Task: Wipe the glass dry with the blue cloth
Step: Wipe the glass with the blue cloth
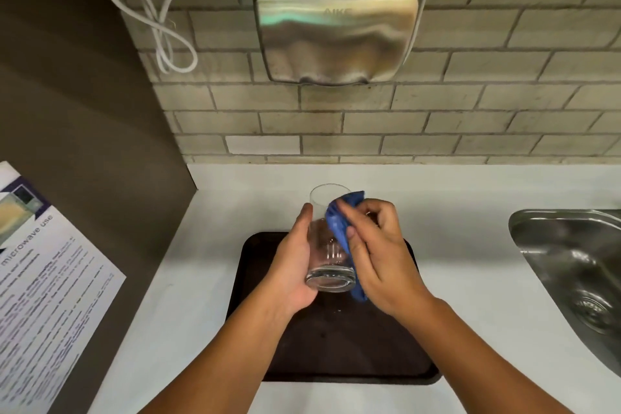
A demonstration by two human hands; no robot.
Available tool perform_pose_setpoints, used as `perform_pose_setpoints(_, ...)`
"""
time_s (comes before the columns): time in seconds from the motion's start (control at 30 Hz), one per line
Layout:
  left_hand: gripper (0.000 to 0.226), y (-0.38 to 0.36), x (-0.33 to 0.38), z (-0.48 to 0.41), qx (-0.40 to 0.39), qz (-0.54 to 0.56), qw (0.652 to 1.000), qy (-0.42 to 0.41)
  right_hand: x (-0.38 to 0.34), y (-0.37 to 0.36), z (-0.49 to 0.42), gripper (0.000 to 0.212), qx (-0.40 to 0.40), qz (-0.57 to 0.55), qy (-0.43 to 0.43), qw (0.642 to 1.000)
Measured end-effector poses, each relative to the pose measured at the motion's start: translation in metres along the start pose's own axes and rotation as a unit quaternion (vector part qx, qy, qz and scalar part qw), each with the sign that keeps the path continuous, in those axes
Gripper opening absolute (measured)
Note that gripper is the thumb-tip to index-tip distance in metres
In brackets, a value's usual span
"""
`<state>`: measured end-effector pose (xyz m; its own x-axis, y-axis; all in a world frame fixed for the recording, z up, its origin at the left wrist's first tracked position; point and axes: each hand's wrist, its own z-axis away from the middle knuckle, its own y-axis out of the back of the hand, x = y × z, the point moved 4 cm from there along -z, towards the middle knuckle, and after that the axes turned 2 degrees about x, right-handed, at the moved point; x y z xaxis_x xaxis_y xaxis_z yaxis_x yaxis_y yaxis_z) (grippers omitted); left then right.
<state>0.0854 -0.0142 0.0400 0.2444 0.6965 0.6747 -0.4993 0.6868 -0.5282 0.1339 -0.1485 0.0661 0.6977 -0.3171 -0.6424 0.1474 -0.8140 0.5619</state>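
Wall: beige brick tiles; steel hand dryer top centre, lettered "AIKE".
Notice, left edge: reads "microwave use".
Counter: white; dark tray at centre, steel sink at right.
Left hand: wrapped round the drinking glass, held tilted over the tray.
Right hand: pinching the blue cloth against the glass's side.

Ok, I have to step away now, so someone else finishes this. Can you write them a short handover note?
Left hand: holds the glass by its side, tilted, base toward the camera, above the tray.
Right hand: presses the cloth against the glass's right side, from rim to base.
Done: glass picked up, wiping under way.
Left: I cannot tell how dry it is; finish inside and out, then set it down.
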Motion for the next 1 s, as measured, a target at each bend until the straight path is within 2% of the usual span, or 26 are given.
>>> perform_pose_setpoints(0.07,0.062,0.000,0.000,0.000,-0.005,-0.001,1.000,-0.003,-0.001,0.001,-0.001,0.047,-0.024,0.026,0.069,0.997)
perform_pose_setpoints(0.1,0.062,-0.001,-0.001,0.000,-0.006,-0.001,1.000,-0.003,0.000,0.001,-0.004,0.046,-0.021,0.023,0.075,0.997)
perform_pose_setpoints(0.23,0.062,-0.001,-0.006,-0.001,0.016,-0.025,1.000,0.006,0.011,0.007,-0.018,0.042,0.052,-0.012,-0.037,0.998)
perform_pose_setpoints(0.27,0.059,-0.001,-0.006,-0.002,0.014,-0.030,0.999,0.006,0.008,0.007,-0.018,0.042,0.042,0.003,-0.027,0.999)
perform_pose_setpoints(0.37,0.045,0.001,-0.004,-0.003,-0.004,-0.033,0.999,0.003,-0.007,-0.001,-0.007,0.041,-0.032,0.067,0.100,0.992)
perform_pose_setpoints(0.4,0.044,0.002,-0.005,-0.004,-0.007,-0.031,0.999,0.003,-0.008,-0.001,-0.006,0.041,-0.039,0.069,0.111,0.991)
perform_pose_setpoints(0.43,0.047,0.002,-0.006,-0.003,-0.010,-0.027,1.000,0.005,-0.005,-0.001,-0.009,0.040,-0.023,0.060,0.093,0.994)
perform_pose_setpoints(0.5,0.058,-0.001,-0.011,-0.003,-0.014,-0.019,1.000,0.012,0.006,0.004,-0.017,0.039,0.050,0.016,-0.010,0.999)
perform_pose_setpoints(0.57,0.065,-0.001,-0.015,-0.003,-0.002,-0.013,1.000,0.019,0.010,0.003,-0.018,0.040,0.060,-0.021,-0.085,0.994)
perform_pose_setpoints(0.6,0.064,-0.001,-0.015,-0.004,0.000,-0.008,1.000,0.016,0.005,0.002,-0.016,0.041,0.048,-0.012,-0.071,0.996)
perform_pose_setpoints(0.7,0.054,0.003,-0.013,-0.005,0.003,0.000,1.000,0.005,-0.007,-0.005,-0.001,0.043,0.011,0.020,0.044,0.999)
perform_pose_setpoints(0.73,0.054,0.004,-0.012,-0.005,0.005,-0.001,1.000,0.004,-0.004,-0.005,-0.001,0.043,0.013,0.002,0.030,0.999)
perform_pose_setpoints(0.8,0.061,0.003,-0.014,-0.005,0.018,-0.007,1.000,0.009,0.010,-0.004,-0.007,0.040,0.049,-0.062,-0.101,0.992)
perform_pose_setpoints(0.87,0.066,0.001,-0.017,-0.006,0.034,0.003,0.999,0.011,0.027,-0.009,-0.005,0.035,0.056,-0.185,-0.270,0.943)
perform_pose_setpoints(0.9,0.070,0.001,-0.017,-0.006,0.041,0.007,0.999,0.012,0.028,-0.011,0.000,0.033,0.056,-0.228,-0.305,0.923)
perform_pose_setpoints(0.93,0.075,0.000,-0.017,-0.007,0.044,0.006,0.999,0.015,0.025,-0.012,0.003,0.033,0.058,-0.237,-0.300,0.922)
perform_pose_setpoints(1.0,0.085,-0.002,-0.015,-0.007,0.031,-0.015,0.999,0.019,0.015,-0.013,0.011,0.035,0.054,-0.226,-0.241,0.942)
